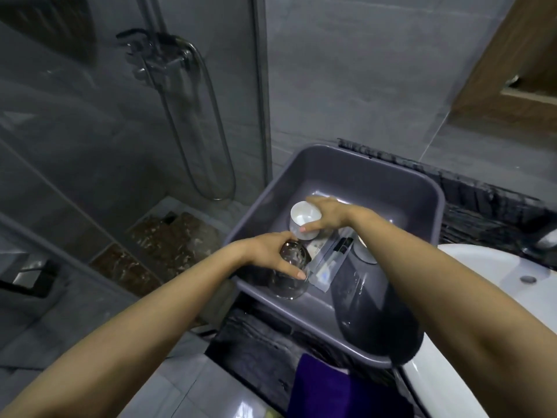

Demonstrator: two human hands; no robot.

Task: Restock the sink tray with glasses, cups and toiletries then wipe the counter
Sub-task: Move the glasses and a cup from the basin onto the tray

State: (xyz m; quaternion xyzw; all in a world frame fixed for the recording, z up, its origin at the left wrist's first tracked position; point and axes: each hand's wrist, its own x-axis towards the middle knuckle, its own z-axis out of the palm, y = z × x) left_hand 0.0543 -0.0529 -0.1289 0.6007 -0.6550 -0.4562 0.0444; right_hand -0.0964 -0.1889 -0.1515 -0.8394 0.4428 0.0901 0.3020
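A grey plastic tray (355, 164) sits on the dark counter beside the sink. My left hand (271, 251) grips a clear glass (291, 267) at the tray's near left corner, the glass tilted over the rim. My right hand (324, 214) holds a small white cup (304, 220) above the tray's middle. Flat wrapped toiletry packets (327, 263) lie on the tray floor between my hands. A tall dark grey kettle-like vessel (373, 309) stands in the tray's near right part, partly hidden by my right forearm.
A white basin (494, 273) lies to the right of the tray. A purple cloth (325, 387) hangs over the counter's (265, 336) front edge. A glass shower screen with a hose and mixer (162, 61) stands to the left. A wooden shelf (512, 95) is at top right.
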